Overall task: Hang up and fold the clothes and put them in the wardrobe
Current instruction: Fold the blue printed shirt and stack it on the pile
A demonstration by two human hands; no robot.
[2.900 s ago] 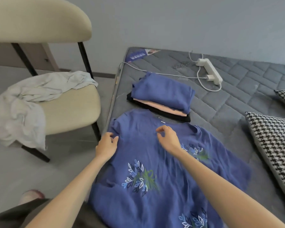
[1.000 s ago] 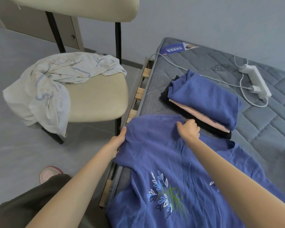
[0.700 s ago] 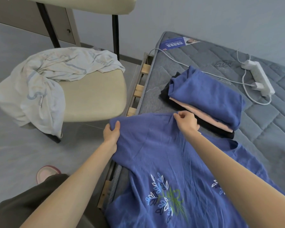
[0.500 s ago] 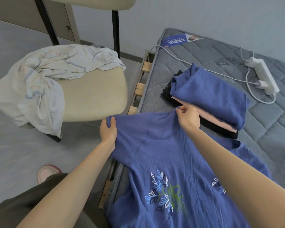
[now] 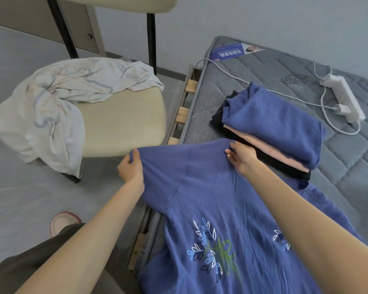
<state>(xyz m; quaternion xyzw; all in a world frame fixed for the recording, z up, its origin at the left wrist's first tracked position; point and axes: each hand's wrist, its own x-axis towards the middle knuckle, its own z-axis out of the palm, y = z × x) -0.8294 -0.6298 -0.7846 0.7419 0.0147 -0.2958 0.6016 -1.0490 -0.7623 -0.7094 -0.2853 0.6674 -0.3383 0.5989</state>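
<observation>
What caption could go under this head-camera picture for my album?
Left hand and right hand hold up the top edge of a blue leaf-print shirt over the mattress, beside folded clothes.

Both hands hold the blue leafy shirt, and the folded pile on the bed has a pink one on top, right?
No: the head view shows a blue garment on top of the folded pile, the pink garment under it. The left hand and right hand do hold the blue leafy shirt.

Beige chair [image 5: 123, 124] beside grey quilted mattress [image 5: 263, 66] on wooden slats [image 5: 182, 112], white power strip [image 5: 344, 98] and cable [image 5: 232, 73] on mattress, blue label [image 5: 232, 53] at corner.
</observation>
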